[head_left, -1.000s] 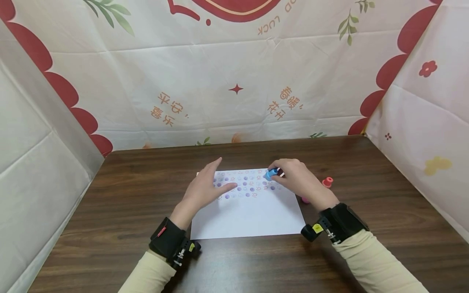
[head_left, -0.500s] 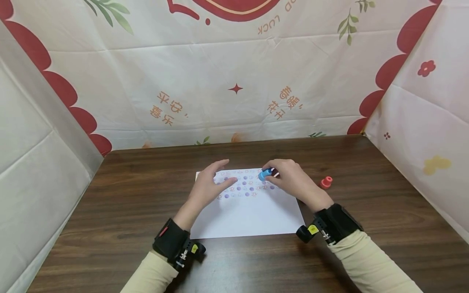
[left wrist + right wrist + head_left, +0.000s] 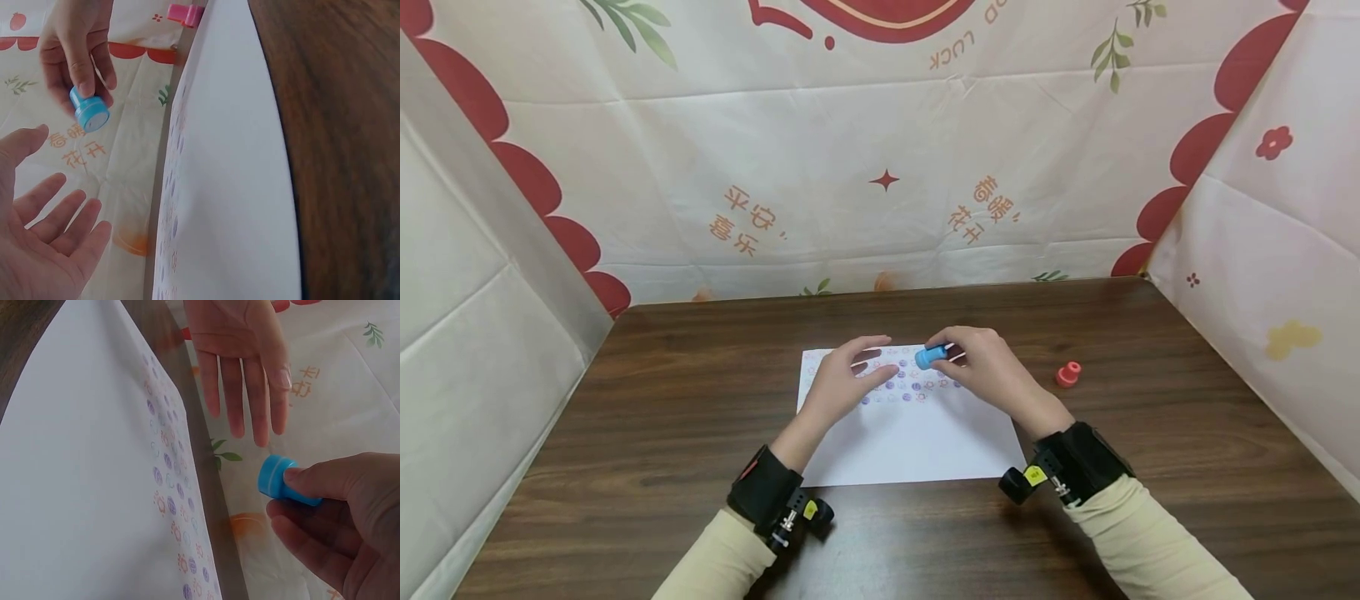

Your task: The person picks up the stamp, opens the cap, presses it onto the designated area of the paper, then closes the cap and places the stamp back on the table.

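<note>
My right hand [image 3: 988, 367] pinches a small blue stamp [image 3: 930, 357] between thumb and fingers, above the far part of a white sheet of paper [image 3: 917, 442]. In the right wrist view the stamp [image 3: 275, 476] is tilted, its wide end toward my left hand [image 3: 240, 375]. That left hand [image 3: 838, 387] hovers over the sheet's left half, fingers spread and loosely bent, holding nothing, a small gap from the stamp. Rows of small purple, red and pale blue prints [image 3: 169, 462] cover the paper's far part; both hands partly hide them in the head view.
Right of the paper a red stamp [image 3: 1068, 374] stands on the brown wooden table [image 3: 625, 467]. A pink stamp [image 3: 185, 14] shows near it in the left wrist view. Printed white cloth [image 3: 880, 125] hangs behind the table and along both sides.
My right hand has moved left with the blue stamp, off the paper's right part. My left hand has shifted right toward it, its fingers bending more.
</note>
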Available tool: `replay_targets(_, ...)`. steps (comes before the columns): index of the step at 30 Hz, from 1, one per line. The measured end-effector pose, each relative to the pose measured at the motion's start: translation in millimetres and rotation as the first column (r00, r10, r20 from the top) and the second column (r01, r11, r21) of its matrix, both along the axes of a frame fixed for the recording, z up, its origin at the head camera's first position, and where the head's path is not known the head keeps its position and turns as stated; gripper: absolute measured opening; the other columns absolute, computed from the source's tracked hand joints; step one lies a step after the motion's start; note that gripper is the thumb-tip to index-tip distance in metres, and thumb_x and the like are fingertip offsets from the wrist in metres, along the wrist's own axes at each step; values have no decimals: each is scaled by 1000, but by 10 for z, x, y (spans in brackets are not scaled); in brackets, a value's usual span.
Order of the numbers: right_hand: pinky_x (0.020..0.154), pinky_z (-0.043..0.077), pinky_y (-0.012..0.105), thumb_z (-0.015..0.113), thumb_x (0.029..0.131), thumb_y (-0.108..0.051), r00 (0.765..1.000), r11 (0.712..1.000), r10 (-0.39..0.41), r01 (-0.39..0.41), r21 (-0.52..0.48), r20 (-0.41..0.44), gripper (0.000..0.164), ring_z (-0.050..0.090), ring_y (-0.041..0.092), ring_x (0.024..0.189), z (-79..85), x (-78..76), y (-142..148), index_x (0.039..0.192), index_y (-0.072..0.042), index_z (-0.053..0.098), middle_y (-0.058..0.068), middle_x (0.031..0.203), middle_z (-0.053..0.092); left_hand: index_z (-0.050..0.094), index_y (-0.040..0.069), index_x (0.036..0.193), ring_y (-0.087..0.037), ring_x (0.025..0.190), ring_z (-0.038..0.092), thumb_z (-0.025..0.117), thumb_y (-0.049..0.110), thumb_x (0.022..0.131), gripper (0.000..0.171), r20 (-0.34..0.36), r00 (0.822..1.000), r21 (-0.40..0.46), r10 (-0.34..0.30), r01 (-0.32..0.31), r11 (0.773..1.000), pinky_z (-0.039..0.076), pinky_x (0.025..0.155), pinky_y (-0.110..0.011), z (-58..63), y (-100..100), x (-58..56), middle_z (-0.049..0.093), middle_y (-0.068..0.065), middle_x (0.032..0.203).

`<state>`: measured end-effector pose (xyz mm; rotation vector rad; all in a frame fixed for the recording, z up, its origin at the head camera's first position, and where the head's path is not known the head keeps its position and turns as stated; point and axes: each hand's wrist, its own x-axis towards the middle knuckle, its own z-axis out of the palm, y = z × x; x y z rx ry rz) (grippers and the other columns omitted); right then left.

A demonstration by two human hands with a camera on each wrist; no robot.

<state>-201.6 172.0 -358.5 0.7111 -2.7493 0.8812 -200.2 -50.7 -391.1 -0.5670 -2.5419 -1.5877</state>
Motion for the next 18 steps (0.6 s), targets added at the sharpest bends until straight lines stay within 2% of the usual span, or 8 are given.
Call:
replay_targets(11,76,61,44,77,80,-11,1000,998,24,-24,-49,7,28,68,21,85,-23,36,-74,105,-4,68,12,100,72,59,8,127,-30,116,58,72,28,85,48,34,998,15,-50,50,999,52,95,-48,-24,116,21,61,-12,130)
replay_targets(18,75,62,41,77,79,-8,999,997,41,-42,-62,-6,28,68,19,84,-31,44,-104,106,-5,68,11,100,72,59,10,127,-27,113,60,72,28,85,47,41,996,23,-85,84,996,54,93,-45,-26,151,19,62,-11,129)
